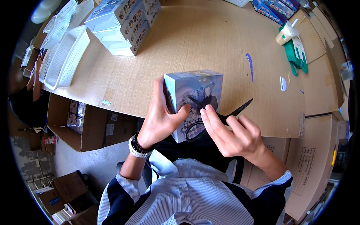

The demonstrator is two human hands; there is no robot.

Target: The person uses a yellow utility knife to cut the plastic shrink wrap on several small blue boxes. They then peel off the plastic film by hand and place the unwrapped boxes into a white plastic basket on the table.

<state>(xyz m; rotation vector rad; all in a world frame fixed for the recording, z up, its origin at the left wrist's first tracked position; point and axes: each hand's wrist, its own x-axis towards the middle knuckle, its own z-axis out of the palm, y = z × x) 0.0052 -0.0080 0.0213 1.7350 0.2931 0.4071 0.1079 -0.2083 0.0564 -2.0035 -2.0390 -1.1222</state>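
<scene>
Scissors [242,107] before box [193,88]: shallow tip, firm brace

You should be guiding the blades shallowly, clear of your thumb. Your left hand [161,120] is clasping the box's side at the tabletop's [225,45] near edge; your right hand [236,137] is holding the spread scissors, its forearm angling inward.

The scissors [240,108] are black, the box [195,88] mostly pale blue.

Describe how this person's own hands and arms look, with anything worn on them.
Gloveless, the left hand wears a dark beaded bracelet and a white band at the wrist; the right hand, also gloveless, shows no band. The sleeves are pale with fine stripes and dark navy panels, ending short of the wrists.
</scene>
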